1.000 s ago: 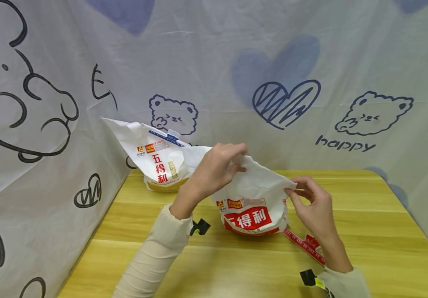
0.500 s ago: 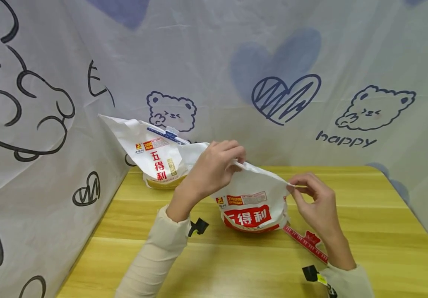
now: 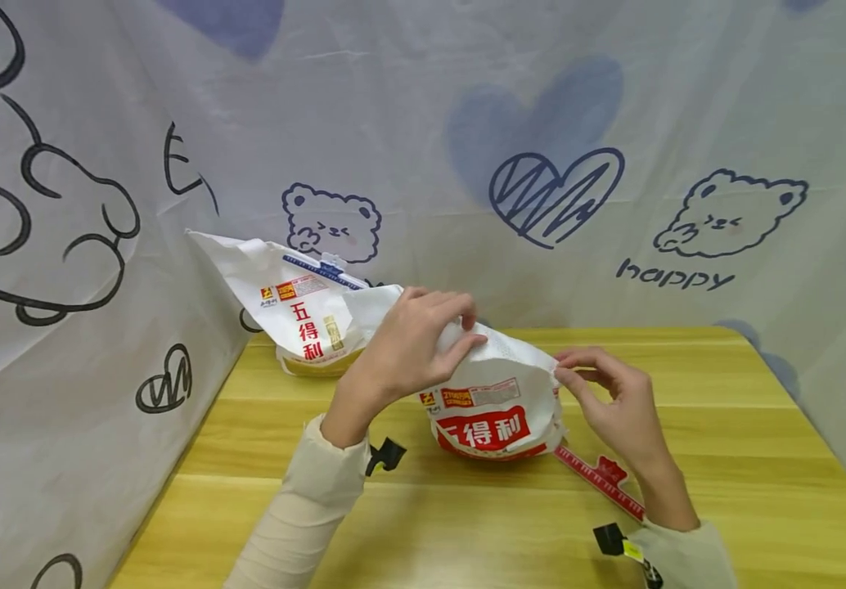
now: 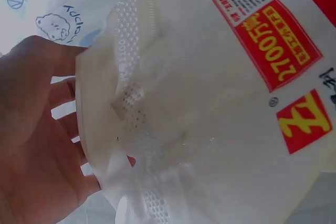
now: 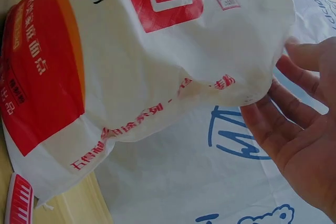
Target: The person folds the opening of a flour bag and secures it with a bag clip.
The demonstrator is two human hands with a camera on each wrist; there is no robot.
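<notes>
A white flour bag (image 3: 492,401) with a red label stands on the table, its top drawn up between both hands. At the left part of its top edge is my left hand (image 3: 416,343), thumb in front and fingers behind. My right hand (image 3: 614,401) pinches the upper right corner between thumb and fingers. In the left wrist view, the bag's dotted top strip (image 4: 128,40) runs beside the fingers. The right wrist view shows the printed side of the bag (image 5: 152,72) and fingertips at its edge. A red sealing clip (image 3: 600,481) lies next to the bag, partly behind my right forearm.
A second white flour bag (image 3: 305,319) stands behind on the left, with a blue sealing clip (image 3: 323,272) across its top. Printed cloth (image 3: 423,106) hangs at the back and along the left side of the wooden table (image 3: 467,523).
My left thumb has come out in front of the bag's top edge, with the left fingers spread a little. My right hand keeps its pinch at the corner. The view has shifted slightly.
</notes>
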